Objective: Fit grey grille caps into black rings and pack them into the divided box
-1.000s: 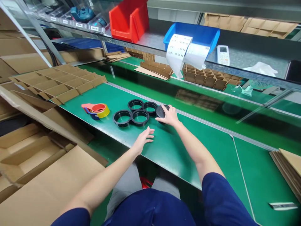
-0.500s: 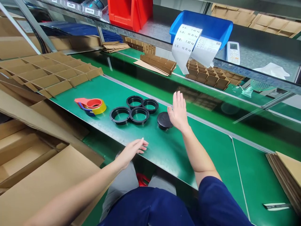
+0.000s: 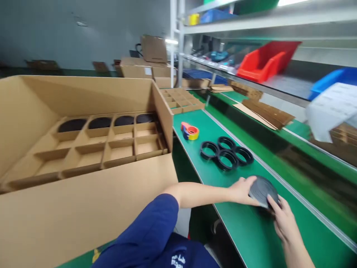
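A round black lid-like part (image 3: 263, 190) is held tilted above the green bench (image 3: 245, 230). My left hand (image 3: 242, 190) grips its left edge, and my right hand (image 3: 283, 214) is closed on its right side. Motion blurs its underside. Several black rings (image 3: 226, 160) lie in a cluster on the bench, just beyond my hands. To my left stands a large cardboard box (image 3: 92, 93) with a divider grid; its far row of cells holds several black round parts (image 3: 99, 123), and the nearer cells show bare bottoms.
A tape dispenser (image 3: 190, 131) lies near the bench's left edge. Another cardboard divider (image 3: 182, 99) rests at the far end. The shelf above carries a red bin (image 3: 264, 61) and a blue bin (image 3: 334, 80) with paper labels (image 3: 333, 109) hanging down. The box wall rises beside the bench.
Both hands have closed on the black part and lifted it from the bench; earlier they were apart with fingers extended. The view has turned left, bringing the divided box into sight.
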